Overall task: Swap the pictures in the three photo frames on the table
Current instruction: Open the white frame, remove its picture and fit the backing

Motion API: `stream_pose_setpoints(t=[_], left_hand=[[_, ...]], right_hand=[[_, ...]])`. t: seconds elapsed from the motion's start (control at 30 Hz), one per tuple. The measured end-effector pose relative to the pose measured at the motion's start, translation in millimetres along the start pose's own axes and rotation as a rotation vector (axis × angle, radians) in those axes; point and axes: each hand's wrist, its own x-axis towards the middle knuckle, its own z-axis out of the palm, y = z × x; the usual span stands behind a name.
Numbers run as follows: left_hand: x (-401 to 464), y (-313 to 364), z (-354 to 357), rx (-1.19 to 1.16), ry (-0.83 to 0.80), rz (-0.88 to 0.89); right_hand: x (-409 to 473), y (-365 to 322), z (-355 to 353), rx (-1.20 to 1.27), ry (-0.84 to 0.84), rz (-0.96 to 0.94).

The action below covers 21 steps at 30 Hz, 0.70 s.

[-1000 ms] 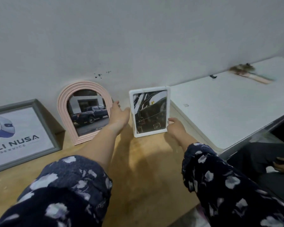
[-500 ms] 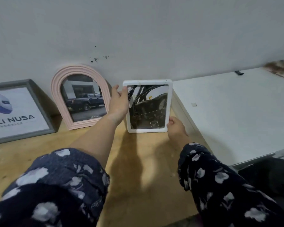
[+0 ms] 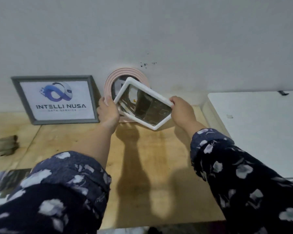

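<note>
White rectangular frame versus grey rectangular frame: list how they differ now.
The white rectangular frame is held tilted in the left hand and right hand; the grey rectangular frame leans against the wall. White holds a dark photo, grey a logo print. Both are rectangular.

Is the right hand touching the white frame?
Touching. In the head view, the right hand curls round the right edge of the tilted white frame, with fingers over its border.

A white rectangular plastic frame [image 3: 143, 105] shows a dark picture. Behind it stands a pale pink arched frame [image 3: 127, 74]; left of that, a grey rectangular frame [image 3: 55, 99] bears a blue-purple logo. Navy sleeves [image 3: 240, 174] carry pale floral print above the tan wooden bench [image 3: 159, 166].
</note>
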Motion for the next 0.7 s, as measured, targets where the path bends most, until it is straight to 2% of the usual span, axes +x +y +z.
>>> stream_pose_setpoints(t=[0.13, 0.27, 0.4, 0.6, 0.7], left_hand=[[3.4, -16.4, -42.1, 0.137, -0.017, 0.102], [-1.5, -32.8, -74.3, 0.203, -0.019, -0.014], [-12.3, -51.5, -94.9, 0.242, -0.091, -0.116], [-27.1, -88.9, -106.1, 0.234, -0.113, -0.143], [-36.4, -106.3, -111.2, 0.181, -0.095, -0.100]], right_hand=[[-14.0, -47.1, 20.4, -0.150, 0.012, -0.161], [-37.0, -78.5, 37.8, -0.249, 0.010, -0.264], [-63.4, -84.6, 54.3, -0.351, -0.009, -0.311], [-109.1, -79.8, 69.8, -0.367, 0.047, -0.343], [-133.1, -72.5, 76.9, -0.365, 0.050, -0.381]])
